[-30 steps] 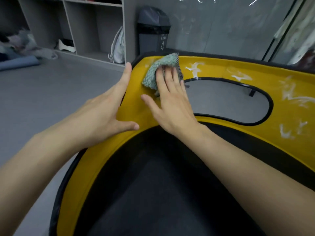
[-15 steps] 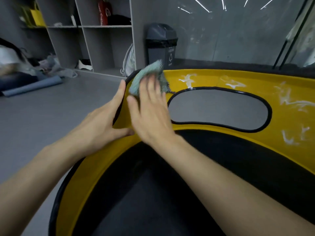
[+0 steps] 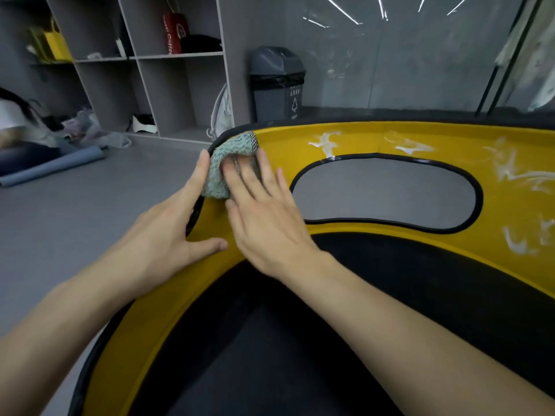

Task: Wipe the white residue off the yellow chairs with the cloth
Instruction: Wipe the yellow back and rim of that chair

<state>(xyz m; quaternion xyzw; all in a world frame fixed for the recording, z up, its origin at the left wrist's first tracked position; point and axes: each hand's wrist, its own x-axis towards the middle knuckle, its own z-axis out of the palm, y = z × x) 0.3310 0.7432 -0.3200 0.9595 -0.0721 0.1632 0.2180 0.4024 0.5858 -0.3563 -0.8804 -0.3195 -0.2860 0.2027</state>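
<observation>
A yellow chair (image 3: 375, 139) with black trim, a black seat and an oval cut-out in its backrest fills the lower right. My right hand (image 3: 264, 211) presses a teal cloth (image 3: 222, 166) flat against the backrest's upper left corner, fingers straight. My left hand (image 3: 168, 232) rests on the chair's left edge beside the cloth, fingers along the outside and thumb on the yellow face. White residue (image 3: 326, 144) streaks the backrest above the cut-out, and more white smears (image 3: 516, 175) mark the right side.
A grey bin (image 3: 277, 85) stands against the wall behind the chair. Grey shelving (image 3: 144, 58) holds bags at the back left. A person sits on the floor at far left (image 3: 15, 127) beside a rolled blue mat (image 3: 54, 168). Grey floor lies left of the chair.
My right hand slid the cloth from right of the corner leftwards to the backrest's edge, then slightly back. The view tilted up. My left hand stayed on the edge.
</observation>
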